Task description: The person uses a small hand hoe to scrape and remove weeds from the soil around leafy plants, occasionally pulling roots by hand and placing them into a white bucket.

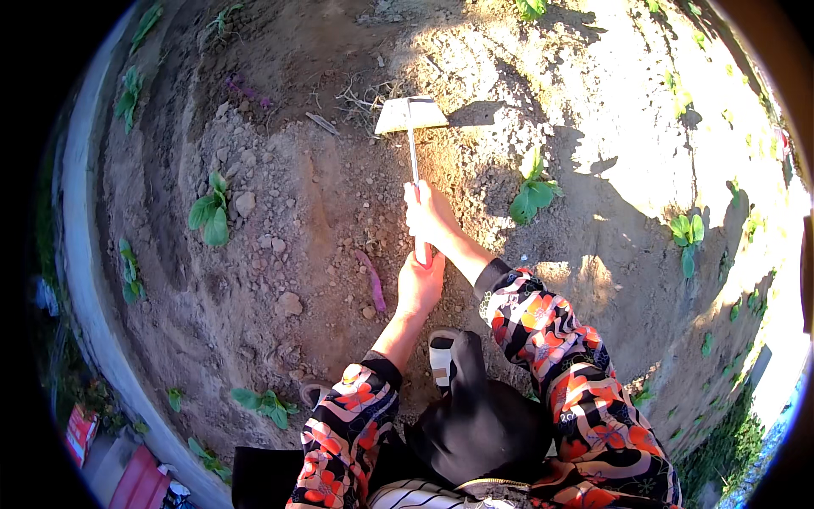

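Both my hands are closed around the handle of a garden hoe [412,114]. My left hand [421,283] grips the handle's near end, and my right hand [431,213] holds it farther up. The broad metal blade lies ahead of my hands, at or close to the soil [343,184]; whether it touches cannot be made out. Dry stalks [369,105] lie just left of the blade. A purple strip [372,280] rests on the ground left of my left hand. Patterned sleeves cover my forearms.
Leafy green seedlings stand on both sides: one at the left [211,211], one right of the hoe [533,191], another farther right [687,238]. Clods [245,203] dot the soil. A pale concrete curb [86,223] bounds the left side. My shoe [441,359] is below my hands.
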### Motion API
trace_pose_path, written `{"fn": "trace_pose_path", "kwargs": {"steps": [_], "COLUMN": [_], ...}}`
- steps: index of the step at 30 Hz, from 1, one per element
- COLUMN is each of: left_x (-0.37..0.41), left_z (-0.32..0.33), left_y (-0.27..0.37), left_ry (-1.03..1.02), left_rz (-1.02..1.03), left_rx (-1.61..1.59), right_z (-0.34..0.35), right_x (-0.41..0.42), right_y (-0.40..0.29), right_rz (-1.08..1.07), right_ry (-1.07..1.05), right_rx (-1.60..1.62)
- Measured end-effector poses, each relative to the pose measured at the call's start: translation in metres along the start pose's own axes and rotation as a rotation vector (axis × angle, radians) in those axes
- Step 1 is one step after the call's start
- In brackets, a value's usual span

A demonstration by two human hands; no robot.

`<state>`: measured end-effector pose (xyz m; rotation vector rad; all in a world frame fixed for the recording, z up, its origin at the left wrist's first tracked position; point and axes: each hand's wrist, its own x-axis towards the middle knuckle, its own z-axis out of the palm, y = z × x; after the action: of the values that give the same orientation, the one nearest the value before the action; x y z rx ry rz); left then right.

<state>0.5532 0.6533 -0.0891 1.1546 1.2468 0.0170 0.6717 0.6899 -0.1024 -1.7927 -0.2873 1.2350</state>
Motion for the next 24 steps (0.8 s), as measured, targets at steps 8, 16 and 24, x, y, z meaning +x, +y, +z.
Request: {"fn": "trace_pose_path", "kwargs": {"steps": [8,16,24], "left_x": [-0.051,-0.011,-0.053], "left_z": [0.012,0.017,0.019], "left_y": [-0.098,-0.003,-0.070], "left_ry": [0.021,-0.030,-0.068], "left_rz": [0.007,-0.015,-0.090], "left_rx": [-0.048,0.312,0.234], "right_z": [0.021,-0.023,-0.007], "right_x": [-0.053,-0.008,-0.066], "right_y": [0.110,0.038,0.077], "right_rz": [-0.070,0.048,0.159], "right_ry": [0.120,0.099,0.128], "right_rx": [-0.500,0.057,-0.232]}}
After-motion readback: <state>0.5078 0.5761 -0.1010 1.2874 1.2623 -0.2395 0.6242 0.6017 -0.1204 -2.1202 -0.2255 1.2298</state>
